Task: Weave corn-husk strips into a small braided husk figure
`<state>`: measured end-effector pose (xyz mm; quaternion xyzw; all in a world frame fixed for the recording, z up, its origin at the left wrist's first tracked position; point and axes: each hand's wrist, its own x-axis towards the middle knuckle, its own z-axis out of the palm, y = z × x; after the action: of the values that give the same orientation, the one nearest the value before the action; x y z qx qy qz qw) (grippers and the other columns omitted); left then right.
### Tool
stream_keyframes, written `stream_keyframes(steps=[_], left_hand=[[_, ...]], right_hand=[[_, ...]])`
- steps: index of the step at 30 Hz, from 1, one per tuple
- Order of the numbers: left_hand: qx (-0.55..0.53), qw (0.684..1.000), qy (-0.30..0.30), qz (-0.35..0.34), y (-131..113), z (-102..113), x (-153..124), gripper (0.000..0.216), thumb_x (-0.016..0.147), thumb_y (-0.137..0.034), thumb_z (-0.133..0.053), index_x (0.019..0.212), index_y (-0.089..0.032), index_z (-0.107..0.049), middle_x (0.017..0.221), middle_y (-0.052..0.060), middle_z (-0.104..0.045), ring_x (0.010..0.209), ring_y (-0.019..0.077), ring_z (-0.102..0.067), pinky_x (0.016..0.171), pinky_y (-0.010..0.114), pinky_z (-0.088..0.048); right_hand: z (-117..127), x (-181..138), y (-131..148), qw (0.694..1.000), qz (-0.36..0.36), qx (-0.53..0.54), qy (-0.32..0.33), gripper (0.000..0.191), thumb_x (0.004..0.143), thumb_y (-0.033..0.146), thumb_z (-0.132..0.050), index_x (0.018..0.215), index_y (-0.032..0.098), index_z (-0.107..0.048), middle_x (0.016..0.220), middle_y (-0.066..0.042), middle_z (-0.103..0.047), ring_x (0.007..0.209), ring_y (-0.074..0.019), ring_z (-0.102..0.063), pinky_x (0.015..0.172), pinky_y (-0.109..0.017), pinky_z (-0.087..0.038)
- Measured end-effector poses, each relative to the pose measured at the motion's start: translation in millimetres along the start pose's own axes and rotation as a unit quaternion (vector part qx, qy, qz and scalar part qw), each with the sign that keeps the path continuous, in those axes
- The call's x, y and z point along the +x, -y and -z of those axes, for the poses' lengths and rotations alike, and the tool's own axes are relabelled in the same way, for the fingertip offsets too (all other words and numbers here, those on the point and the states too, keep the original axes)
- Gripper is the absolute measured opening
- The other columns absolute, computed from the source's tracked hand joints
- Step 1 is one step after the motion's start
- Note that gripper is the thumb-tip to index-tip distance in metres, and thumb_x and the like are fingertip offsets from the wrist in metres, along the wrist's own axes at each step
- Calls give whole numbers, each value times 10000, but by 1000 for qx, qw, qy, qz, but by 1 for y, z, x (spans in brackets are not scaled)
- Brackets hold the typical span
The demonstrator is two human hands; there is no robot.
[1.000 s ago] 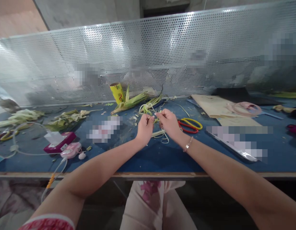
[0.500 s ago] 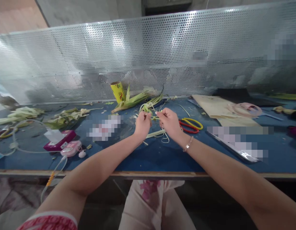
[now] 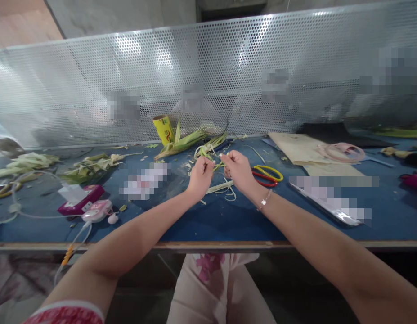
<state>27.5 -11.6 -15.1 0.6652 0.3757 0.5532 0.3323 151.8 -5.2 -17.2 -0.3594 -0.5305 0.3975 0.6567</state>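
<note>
My left hand is closed in a pinch above the middle of the blue table. My right hand pinches too, a short gap away. Between their fingertips runs a thin green corn husk strip, which both seem to hold; its ends are hidden by the fingers. Pale shredded husk lies just beyond the left fingers. Under the hands are loose pale strips. Scissors with one yellow and one red handle lie beside my right hand, their blades hidden behind it.
A corn husk bundle and a yellow tube sit by the perforated metal screen. On the left are a magenta power block, a pink charger case and cables. Brown paper and a pink tape roll lie right.
The view has shifted slightly. Both hands stay in a pinch at the same place, with the fingertips a little further apart and the green strip showing more clearly between them.
</note>
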Motion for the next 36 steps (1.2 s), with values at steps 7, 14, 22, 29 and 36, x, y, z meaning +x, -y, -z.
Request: stream_keyframes(steps=[7,14,22,29,36], left_hand=[[-67,996,2,57,-1,1,3,222,854,-303,-496,706,-201,-366,434,-97,-365,395,60,-335,458,205,-279],[-122,989,5,79,-5,-1,-1,202,823,-318,-542,711,-176,-452,471,-63,-462,448,73,-433,504,217,-335],[-248,955,-9,162,-5,-5,-1,240,720,-297,-662,665,-138,-490,536,-37,-526,510,68,-508,582,228,-418],[-130,984,-34,116,-8,-6,-2,137,852,-180,-463,719,-165,-435,527,-53,-492,467,68,-478,531,224,-399],[-71,989,-57,116,-5,-8,-1,152,865,-177,-422,718,-187,-385,511,-61,-444,442,74,-435,502,227,-363]], right_hand=[[-1,-3,-3,998,-29,-32,42,404,761,553,-559,597,215,-410,419,70,-420,332,-79,-387,355,-231,-313],[-4,-4,-5,995,-34,-45,88,387,761,540,-565,607,206,-441,454,56,-463,364,-85,-418,378,-232,-325],[-5,-7,1,992,16,-101,73,304,800,474,-551,686,215,-441,494,67,-446,397,-81,-423,408,-225,-338],[-9,-10,4,993,18,-75,85,264,801,401,-565,673,218,-422,473,78,-427,374,-68,-368,388,-217,-283],[-12,-12,9,991,16,-92,96,266,784,354,-589,630,219,-420,429,74,-425,384,-83,-384,403,-226,-294]])
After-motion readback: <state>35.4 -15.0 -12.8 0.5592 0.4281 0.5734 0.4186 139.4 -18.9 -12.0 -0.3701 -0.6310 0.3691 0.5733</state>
